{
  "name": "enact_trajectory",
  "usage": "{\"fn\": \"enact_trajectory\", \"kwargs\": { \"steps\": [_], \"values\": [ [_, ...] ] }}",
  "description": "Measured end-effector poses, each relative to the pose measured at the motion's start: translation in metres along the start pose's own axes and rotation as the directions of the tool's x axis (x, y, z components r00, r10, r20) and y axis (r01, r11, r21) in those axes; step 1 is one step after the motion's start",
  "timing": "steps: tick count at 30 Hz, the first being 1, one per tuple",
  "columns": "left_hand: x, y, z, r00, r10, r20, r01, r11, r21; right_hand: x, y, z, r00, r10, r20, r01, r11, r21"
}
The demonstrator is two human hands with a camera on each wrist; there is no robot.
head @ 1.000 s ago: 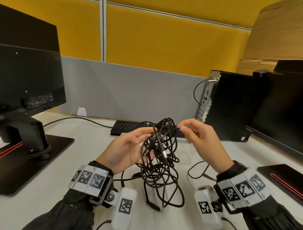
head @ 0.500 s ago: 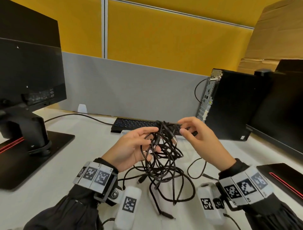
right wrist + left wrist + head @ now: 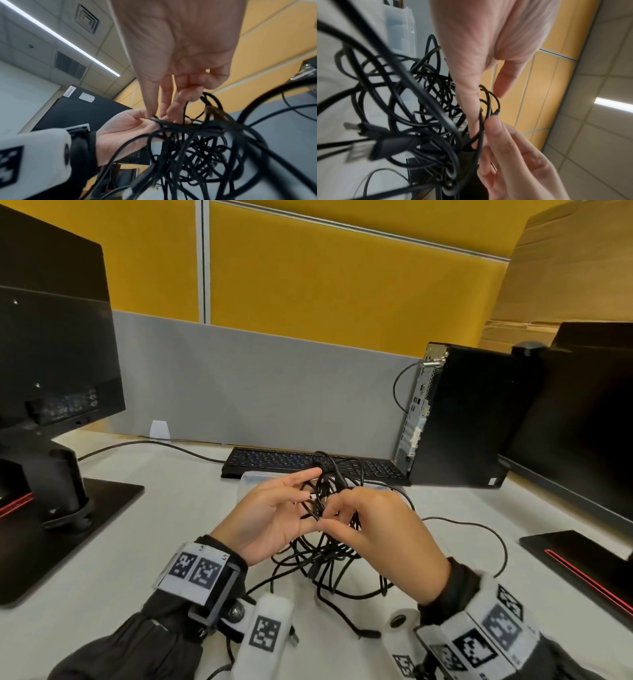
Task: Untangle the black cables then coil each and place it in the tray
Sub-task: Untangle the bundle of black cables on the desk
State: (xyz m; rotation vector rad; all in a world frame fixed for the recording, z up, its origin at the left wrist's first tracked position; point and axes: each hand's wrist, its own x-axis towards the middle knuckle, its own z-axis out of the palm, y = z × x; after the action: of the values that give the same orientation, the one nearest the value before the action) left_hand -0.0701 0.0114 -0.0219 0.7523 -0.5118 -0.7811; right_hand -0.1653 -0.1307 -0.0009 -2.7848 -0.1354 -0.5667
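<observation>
A tangle of black cables (image 3: 329, 556) hangs between my hands, its lower loops lying on the white desk. My left hand (image 3: 305, 501) is palm-up on the tangle's left, with strands running over its loosely curled fingers and under its thumb. My right hand (image 3: 334, 518) reaches in from the right and pinches a thin strand beside the left thumb. The right wrist view shows that pinch (image 3: 161, 113) over the left palm (image 3: 123, 128). A USB plug (image 3: 359, 148) dangles from the tangle (image 3: 423, 108). The clear plastic tray (image 3: 253, 479) sits just behind my hands.
A black keyboard (image 3: 274, 460) lies behind the tray, with a PC tower (image 3: 462, 412) to its right. One monitor with a stand (image 3: 51, 354) is at the left and another monitor (image 3: 582, 422) at the right. A grey divider closes the back.
My right hand has dropped from the top of the tangle and moved left, meeting the left thumb. The tangle has sunk lower, with more of its loops on the desk.
</observation>
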Motion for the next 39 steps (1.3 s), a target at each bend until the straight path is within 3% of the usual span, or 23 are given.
{"fn": "enact_trajectory", "kwargs": {
  "steps": [3, 6, 8, 11, 15, 18, 19, 21, 23, 25, 28, 31, 34, 36, 37, 39],
  "values": [
    [0.001, -0.003, 0.000, 1.000, -0.025, 0.011, 0.025, 1.000, 0.009, 0.004, 0.000, -0.002, 0.999, 0.031, 0.038, -0.033, 0.998, 0.052],
    [0.002, -0.003, -0.001, 0.997, -0.033, 0.067, 0.029, 0.997, 0.068, 0.006, 0.005, -0.012, 0.992, 0.084, 0.090, -0.109, 0.940, 0.324],
    [0.000, -0.001, -0.001, 0.995, -0.044, 0.094, 0.029, 0.986, 0.162, 0.004, 0.007, -0.023, 0.980, 0.118, 0.160, -0.188, 0.808, 0.558],
    [-0.003, 0.002, 0.000, 0.996, -0.069, 0.056, 0.046, 0.940, 0.339, 0.003, 0.011, -0.034, 0.960, 0.158, 0.233, -0.281, 0.526, 0.803],
    [-0.005, 0.002, 0.000, 0.996, -0.085, 0.017, 0.064, 0.856, 0.513, 0.006, 0.015, -0.044, 0.950, 0.175, 0.260, -0.290, 0.178, 0.940],
    [-0.007, 0.004, -0.002, 0.995, -0.084, 0.053, 0.031, 0.772, 0.635, 0.006, 0.015, -0.046, 0.959, 0.159, 0.235, -0.238, 0.003, 0.971],
    [-0.008, 0.005, -0.001, 0.993, -0.093, 0.074, 0.017, 0.728, 0.686, 0.006, 0.015, -0.046, 0.963, 0.145, 0.227, -0.222, -0.047, 0.974],
    [-0.008, 0.003, 0.001, 0.987, -0.119, 0.111, -0.027, 0.555, 0.832, 0.007, 0.016, -0.047, 0.971, 0.112, 0.209, -0.197, -0.115, 0.974],
    [-0.007, -0.002, 0.004, 0.984, -0.120, 0.133, -0.079, 0.377, 0.923, 0.009, 0.016, -0.048, 0.981, 0.077, 0.180, -0.169, -0.136, 0.976],
    [-0.006, -0.007, 0.005, 0.987, -0.061, 0.146, -0.126, 0.260, 0.958, 0.010, 0.016, -0.052, 0.989, 0.044, 0.142, -0.134, -0.148, 0.980],
    [-0.006, -0.007, 0.003, 0.987, -0.019, 0.158, -0.154, 0.152, 0.976, 0.010, 0.022, -0.069, 0.989, 0.142, 0.027, -0.018, -0.064, 0.998],
    [-0.005, -0.002, -0.002, 0.990, 0.009, 0.143, -0.143, 0.127, 0.982, 0.010, 0.035, -0.089, 0.940, 0.307, -0.148, 0.123, 0.102, 0.987],
    [-0.004, 0.003, -0.008, 0.991, 0.062, 0.117, -0.125, 0.156, 0.980, 0.013, 0.048, -0.094, 0.848, 0.377, -0.373, 0.186, 0.448, 0.875],
    [-0.005, 0.007, -0.014, 0.993, 0.092, 0.077, -0.089, 0.132, 0.987, 0.015, 0.057, -0.094, 0.778, 0.349, -0.522, 0.146, 0.708, 0.691],
    [-0.005, 0.009, -0.018, 0.992, 0.108, 0.057, -0.070, 0.118, 0.991, 0.015, 0.064, -0.096, 0.767, 0.308, -0.563, 0.107, 0.804, 0.584],
    [-0.006, 0.015, -0.023, 0.987, 0.160, 0.027, -0.042, 0.093, 0.995, 0.014, 0.082, -0.101, 0.808, 0.226, -0.544, -0.026, 0.936, 0.350]
  ]
}}
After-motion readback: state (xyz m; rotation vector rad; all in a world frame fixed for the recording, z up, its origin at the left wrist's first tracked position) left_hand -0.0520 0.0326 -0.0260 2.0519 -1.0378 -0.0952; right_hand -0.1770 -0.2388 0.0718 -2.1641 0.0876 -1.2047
